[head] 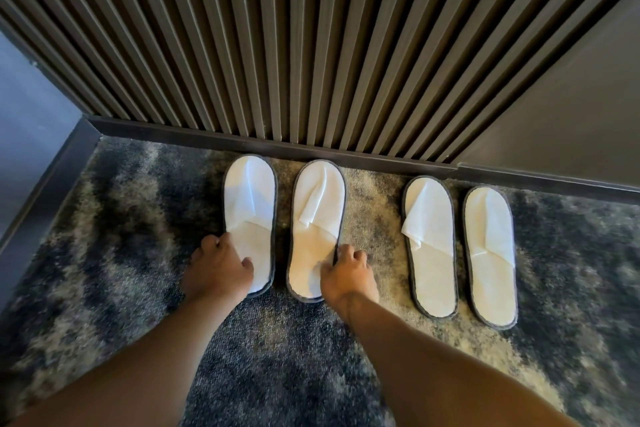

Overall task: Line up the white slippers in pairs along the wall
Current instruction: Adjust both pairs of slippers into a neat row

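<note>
Four white slippers lie flat on the carpet in the middle of the frame, toes toward the wall, in two pairs. The left pair is the one in hand: its left slipper (250,215) and its right slipper (316,225) sit side by side with a narrow strip of carpet between them, toes just short of the dark skirting board (277,146). The left hand (216,270) rests on the heel end of the left slipper, fingers curled over its outer edge; the right hand (348,274) does the same on the right slipper, thumb on the sole and fingers hooked on the outer rim. Both grips are narrow and light, closed on the slipper edges rather than lifting them (more a nudge than a carry), which suits squaring the heels and closing the gap evenly.

The right pair, its inner slipper (431,253) and outer slipper (490,260), lies well apart from the hands at centre right, seemingly done, though it sits slightly lower in the frame, following the skirting.

The slatted wall (311,45) fills the upper frame and stops any further push forward. There is open patterned carpet (121,218) to the left as far as the side skirting at the left edge, and plenty of room in the lower frame.
</note>
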